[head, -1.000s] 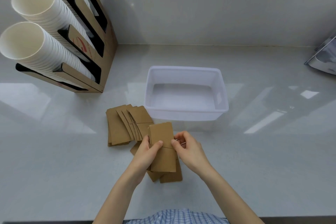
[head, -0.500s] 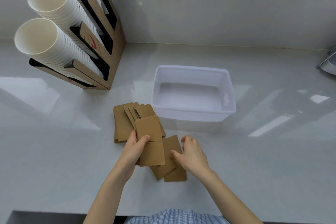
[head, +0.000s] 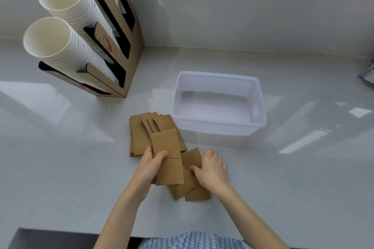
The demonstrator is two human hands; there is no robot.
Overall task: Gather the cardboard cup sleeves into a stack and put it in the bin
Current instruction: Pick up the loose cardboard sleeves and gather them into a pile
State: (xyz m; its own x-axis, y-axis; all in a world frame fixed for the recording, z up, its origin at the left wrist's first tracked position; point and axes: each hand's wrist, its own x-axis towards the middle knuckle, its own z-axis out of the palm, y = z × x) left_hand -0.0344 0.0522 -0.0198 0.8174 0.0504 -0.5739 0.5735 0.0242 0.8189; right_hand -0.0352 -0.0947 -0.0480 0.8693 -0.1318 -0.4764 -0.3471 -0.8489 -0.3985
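My left hand (head: 150,164) grips a small stack of brown cardboard cup sleeves (head: 167,157), held slightly above the counter. My right hand (head: 211,168) rests on loose sleeves (head: 191,159) lying on the counter, with its fingers curled at their edge. Several more sleeves (head: 141,133) lie fanned out behind my left hand. The white plastic bin (head: 218,127) stands just beyond, to the right of the fan, with nothing inside it.
A cardboard cup dispenser (head: 113,50) holding rows of white paper cups (head: 58,46) stands at the back left. The grey counter (head: 293,168) meets a wall behind. A metallic object (head: 367,74) pokes in at the right edge.
My left hand has carried its held sleeves to the left, away from my right hand. My right hand has let go of them and dropped onto the loose sleeves on the counter.
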